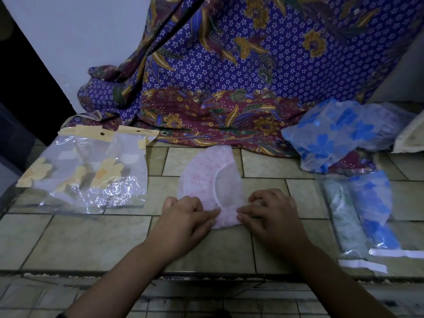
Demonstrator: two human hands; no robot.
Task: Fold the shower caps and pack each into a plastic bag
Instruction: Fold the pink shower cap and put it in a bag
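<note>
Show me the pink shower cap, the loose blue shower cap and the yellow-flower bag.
pink shower cap (197,177): head view, its left half.
loose blue shower cap (328,138): head view, its crumpled middle.
yellow-flower bag (91,171): head view, its clear front.

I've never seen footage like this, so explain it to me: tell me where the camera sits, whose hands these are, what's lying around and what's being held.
There is no machine here. This is a single picture from a camera worn on a person's head, looking forward and down at their own two bare hands. The left hand and right hand both pinch the near edge of a pink shower cap that lies on a tiled surface, apparently to fold it. At the left lies a clear plastic bag with yellow flowers showing inside. At the right sit a loose blue-flowered shower cap and, nearer, two packed bags, one greenish and one blue. A patterned batik cloth hangs behind.
</note>
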